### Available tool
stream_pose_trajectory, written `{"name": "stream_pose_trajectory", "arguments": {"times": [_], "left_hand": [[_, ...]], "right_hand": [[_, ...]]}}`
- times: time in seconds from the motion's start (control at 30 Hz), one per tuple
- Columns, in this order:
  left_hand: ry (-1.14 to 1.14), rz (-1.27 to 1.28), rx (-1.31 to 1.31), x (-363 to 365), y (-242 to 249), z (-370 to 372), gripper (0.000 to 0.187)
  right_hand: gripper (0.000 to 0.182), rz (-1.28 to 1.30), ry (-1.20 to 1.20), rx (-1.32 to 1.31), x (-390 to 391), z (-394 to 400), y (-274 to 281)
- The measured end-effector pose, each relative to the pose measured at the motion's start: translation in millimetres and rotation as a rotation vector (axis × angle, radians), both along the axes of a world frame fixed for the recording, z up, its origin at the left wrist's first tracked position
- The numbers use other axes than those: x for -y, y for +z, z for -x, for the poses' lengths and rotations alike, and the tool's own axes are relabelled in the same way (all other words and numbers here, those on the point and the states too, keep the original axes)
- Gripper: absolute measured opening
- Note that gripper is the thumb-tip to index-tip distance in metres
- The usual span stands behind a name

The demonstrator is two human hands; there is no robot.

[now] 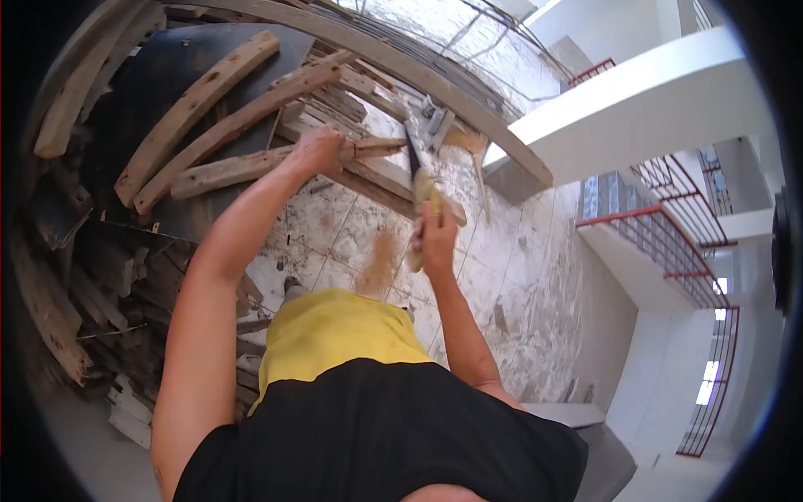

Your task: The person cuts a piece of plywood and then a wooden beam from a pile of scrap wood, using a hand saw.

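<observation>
My left hand point(319, 149) is closed over a short wooden beam point(238, 171), which lies across other timber with its end reaching out to the right. My right hand point(437, 238) grips the yellowish handle of a hand saw point(422, 186). The dark, narrow saw blade points away from me and overlaps the beam's right end in this view. Below the hands, a patch of brown sawdust point(381, 255) is scattered on the tiled floor.
Two curved beams point(205, 109) rest on a dark sheet point(109, 142) at the left. A heap of broken timber point(92, 276) fills the lower left. One long beam point(401, 63) arcs across the top. Stairs with a red railing point(644, 213) rise at the right.
</observation>
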State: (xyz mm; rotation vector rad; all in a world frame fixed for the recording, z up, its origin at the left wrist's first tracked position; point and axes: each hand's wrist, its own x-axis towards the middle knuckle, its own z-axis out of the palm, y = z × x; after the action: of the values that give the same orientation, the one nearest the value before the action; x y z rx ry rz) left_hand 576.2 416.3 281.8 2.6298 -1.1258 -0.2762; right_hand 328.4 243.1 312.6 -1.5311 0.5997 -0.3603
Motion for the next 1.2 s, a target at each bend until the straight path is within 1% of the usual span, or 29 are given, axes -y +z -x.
{"name": "stream_pose_trajectory", "arguments": {"times": [0.03, 0.07, 0.13, 0.2, 0.23, 0.37, 0.4, 0.47, 0.53, 0.6, 0.67, 0.7, 0.77, 0.8, 0.87, 1.0, 1.07, 1.13, 1.17, 1.2], "left_hand": [[-0.026, -0.008, -0.010, 8, -7, -5, 0.054], [-0.019, -0.011, 0.002, 12, -21, -14, 0.054], [-0.014, -0.024, 0.027, 16, -27, -18, 0.055], [-0.029, -0.073, -0.001, 19, -11, -18, 0.055], [-0.030, -0.114, -0.031, 19, -6, -15, 0.055], [-0.031, -0.170, -0.023, 25, -2, -14, 0.056], [-0.029, -0.175, -0.027, 27, -1, -12, 0.056], [-0.023, -0.153, 0.009, 29, -2, -12, 0.051], [-0.036, -0.133, 0.008, 34, -10, -10, 0.050], [-0.045, -0.100, 0.015, 40, -14, -8, 0.050], [-0.022, -0.084, 0.059, 43, -23, 1, 0.056], [-0.015, -0.087, 0.048, 45, -27, 2, 0.056], [-0.042, -0.102, 0.138, 45, -29, 5, 0.064], [-0.037, -0.109, 0.132, 46, -26, 5, 0.064], [0.066, -0.258, 0.014, 54, -20, 5, 0.063], [0.103, -0.269, 0.005, 58, -24, 0, 0.061], [0.045, -0.261, -0.009, 57, -24, -2, 0.063], [0.047, -0.280, -0.012, 58, -26, -3, 0.064], [0.051, -0.296, -0.011, 58, -24, -2, 0.064], [0.055, -0.298, -0.011, 58, -20, -3, 0.064]], "right_hand": [[0.027, -0.030, 0.033, -0.064, -14, 8, -2], [0.028, -0.061, 0.057, -0.041, -27, 11, -3], [0.030, -0.102, 0.064, -0.014, -38, 17, -10], [0.032, -0.310, 0.124, 0.008, -38, 18, -21], [0.032, -0.324, 0.117, 0.009, -40, 20, -27], [0.032, -0.314, 0.183, 0.018, -31, 21, -33], [0.033, -0.276, 0.191, -0.005, -29, 22, -34], [0.033, -0.246, 0.206, -0.031, -22, 17, -31], [0.030, -0.194, 0.197, 0.014, -20, 19, -30], [0.029, -0.196, 0.187, 0.010, -15, 21, -35], [0.028, -0.195, 0.179, -0.004, -10, 29, -40], [0.026, -0.189, 0.184, -0.001, -7, 33, -43], [0.025, -0.194, 0.199, -0.006, -4, 40, -47], [0.025, -0.171, 0.222, -0.005, -1, 42, -47], [0.025, -0.144, 0.242, -0.002, 3, 43, -49], [0.027, -0.119, 0.214, 0.011, 4, 48, -49], [0.028, -0.116, 0.221, 0.008, 4, 48, -48], [0.029, -0.207, 0.211, 0.008, 2, 51, -45], [0.029, -0.210, 0.214, 0.005, 2, 56, -44], [0.029, -0.161, 0.217, -0.035, 3, 60, -41]]}}
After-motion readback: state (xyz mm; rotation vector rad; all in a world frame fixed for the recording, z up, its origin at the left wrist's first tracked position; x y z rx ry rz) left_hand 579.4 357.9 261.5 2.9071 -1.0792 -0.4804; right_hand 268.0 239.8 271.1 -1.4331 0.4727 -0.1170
